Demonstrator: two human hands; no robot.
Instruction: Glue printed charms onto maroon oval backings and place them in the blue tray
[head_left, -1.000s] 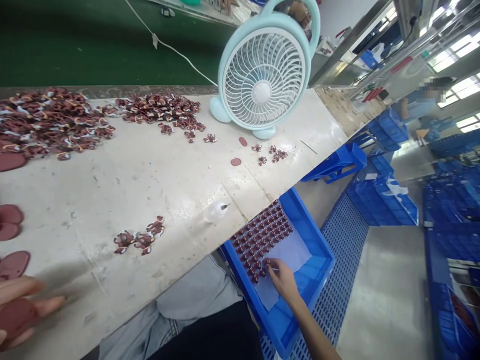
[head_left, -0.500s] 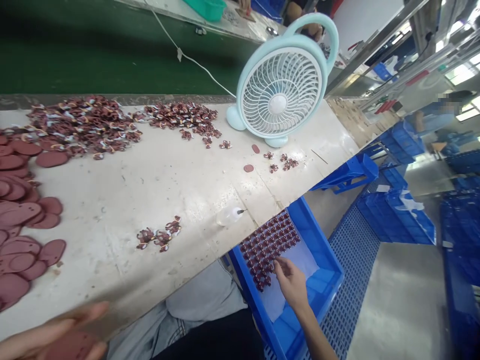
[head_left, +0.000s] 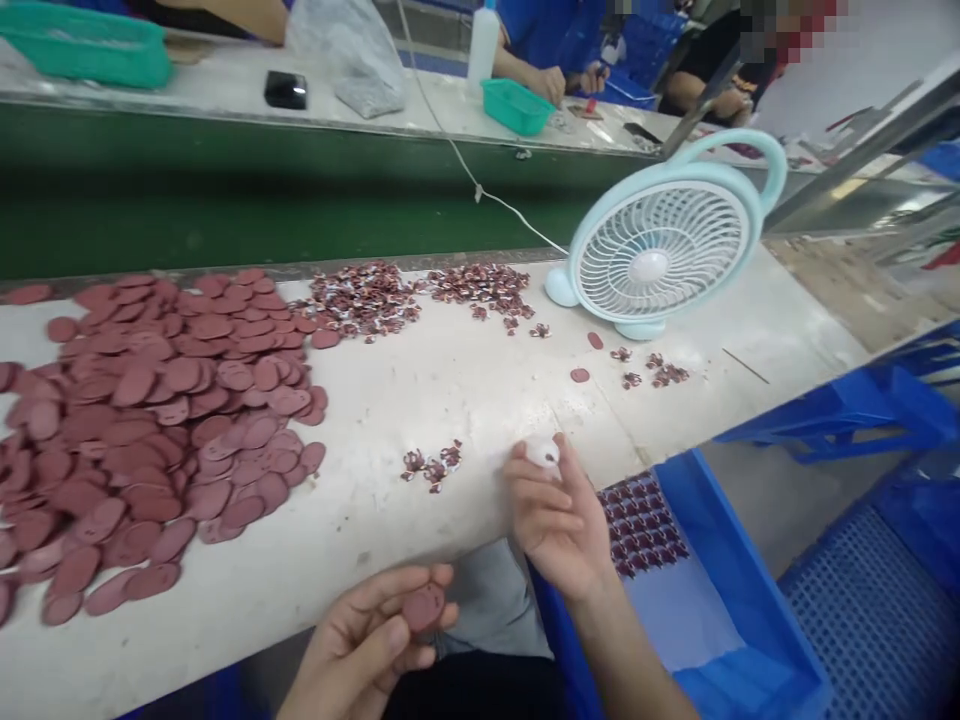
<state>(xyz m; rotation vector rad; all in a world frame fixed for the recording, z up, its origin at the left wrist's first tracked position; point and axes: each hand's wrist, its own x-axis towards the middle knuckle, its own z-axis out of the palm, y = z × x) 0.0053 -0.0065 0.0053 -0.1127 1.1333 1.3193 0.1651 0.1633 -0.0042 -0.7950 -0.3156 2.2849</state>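
Note:
My left hand [head_left: 371, 635] is low at the table's near edge and holds one maroon oval piece [head_left: 422, 606] between thumb and fingers. My right hand [head_left: 551, 515] is closed around a small clear squeeze bottle [head_left: 543, 453] at the table edge. A small cluster of dark red-and-white shaped pieces [head_left: 433, 466] lies just left of the bottle. A large heap of maroon ovals [head_left: 161, 420] covers the table's left side. A blue bin [head_left: 701, 520] below the table edge holds rows of the small pieces on white paper.
A pale blue desk fan [head_left: 660, 250] stands at the table's far right, its white cord running back. More small pieces [head_left: 420, 293] lie near the far edge. Beyond the green belt [head_left: 225, 200], other people's hands work at a second bench with green trays [head_left: 516, 105].
My right hand has left the blue bin and taken hold of the squeeze bottle on the table. My left hand has come inward with one maroon oval. The view has swung left and up.

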